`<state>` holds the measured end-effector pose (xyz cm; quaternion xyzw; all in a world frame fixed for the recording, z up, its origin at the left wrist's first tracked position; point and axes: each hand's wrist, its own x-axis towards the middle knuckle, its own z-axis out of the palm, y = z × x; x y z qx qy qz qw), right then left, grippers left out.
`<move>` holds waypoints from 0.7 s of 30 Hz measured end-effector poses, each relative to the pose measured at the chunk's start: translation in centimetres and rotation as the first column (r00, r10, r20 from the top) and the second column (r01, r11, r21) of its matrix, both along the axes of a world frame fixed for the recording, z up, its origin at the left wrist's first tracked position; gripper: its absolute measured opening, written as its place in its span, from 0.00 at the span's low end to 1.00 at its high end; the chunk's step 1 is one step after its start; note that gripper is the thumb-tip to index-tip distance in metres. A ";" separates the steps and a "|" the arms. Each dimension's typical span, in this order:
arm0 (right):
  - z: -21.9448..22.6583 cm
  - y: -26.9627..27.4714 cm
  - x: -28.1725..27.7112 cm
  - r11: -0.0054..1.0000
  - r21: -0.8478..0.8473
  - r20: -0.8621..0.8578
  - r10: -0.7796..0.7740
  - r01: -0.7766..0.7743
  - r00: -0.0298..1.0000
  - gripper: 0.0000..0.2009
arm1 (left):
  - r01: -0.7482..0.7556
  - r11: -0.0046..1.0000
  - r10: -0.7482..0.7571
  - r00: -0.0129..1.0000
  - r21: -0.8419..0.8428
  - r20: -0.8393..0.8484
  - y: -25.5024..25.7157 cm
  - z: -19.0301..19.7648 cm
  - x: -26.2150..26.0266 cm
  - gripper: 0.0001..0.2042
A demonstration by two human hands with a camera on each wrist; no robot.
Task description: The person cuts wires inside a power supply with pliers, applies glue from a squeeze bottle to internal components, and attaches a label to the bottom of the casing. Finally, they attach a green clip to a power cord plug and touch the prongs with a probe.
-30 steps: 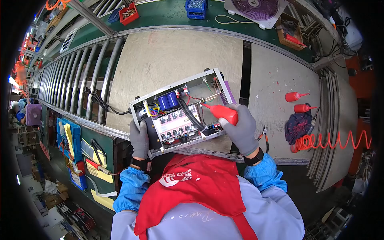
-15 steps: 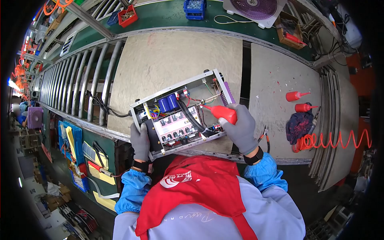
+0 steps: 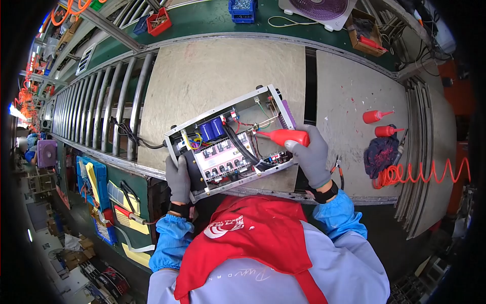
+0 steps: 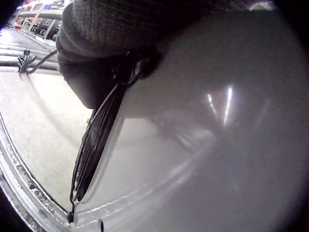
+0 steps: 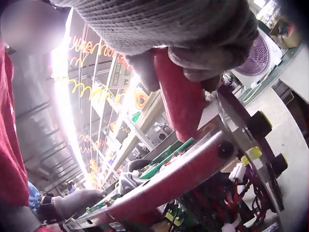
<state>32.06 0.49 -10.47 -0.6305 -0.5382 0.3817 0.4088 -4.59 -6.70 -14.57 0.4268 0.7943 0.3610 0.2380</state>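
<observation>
An open metal case of electronics, likely a power unit, stands tilted in front of the person. Blue capacitors, a pink-white board and a thick black cable show inside. The gloved left hand grips the case's left end, thumb along its edge. In the gloved right hand is a red squeeze bottle, lying nearly level over the case's right half. Its thin nozzle points left, the tip close over the parts by the board's upper right corner. From the right wrist, fingers wrap round the bottle.
Two more red bottles lie at right beside a dark stained rag, pliers and a coiled red air hose. Metal rollers run off left. Behind are a fan and small parts bins.
The right hand has shifted a little right and up, and the red bottle has swung flatter, its tip staying near the same spot. The left hand and case hold nearly still.
</observation>
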 end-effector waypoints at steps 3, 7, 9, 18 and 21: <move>1.9 -0.7 0.5 0.997 -0.062 -0.135 -0.052 0.044 0.990 0.21 | 0.015 0.999 -0.015 1.000 0.036 -0.006 -0.1 -0.3 -0.1 0.19; 1.4 -1.4 2.5 0.996 0.014 -0.149 -0.084 0.087 0.985 0.20 | 0.168 0.978 -0.067 0.814 0.124 -0.576 -1.1 0.5 0.7 0.21; 1.6 -2.0 3.3 0.991 -0.025 -0.239 -0.132 0.129 0.962 0.19 | 0.320 0.945 -0.201 0.719 0.061 -0.665 -2.8 4.6 2.8 0.23; 4.7 -4.0 5.5 0.966 -0.216 -0.557 -0.243 0.144 0.795 0.19 | 0.676 0.682 -0.640 0.369 -0.278 -0.674 -4.4 2.8 8.4 0.14; 5.1 -5.4 6.1 0.964 -0.214 -0.615 -0.258 0.157 0.745 0.19 | 0.732 0.641 -0.685 0.410 -0.231 -0.602 -4.2 2.0 7.7 0.09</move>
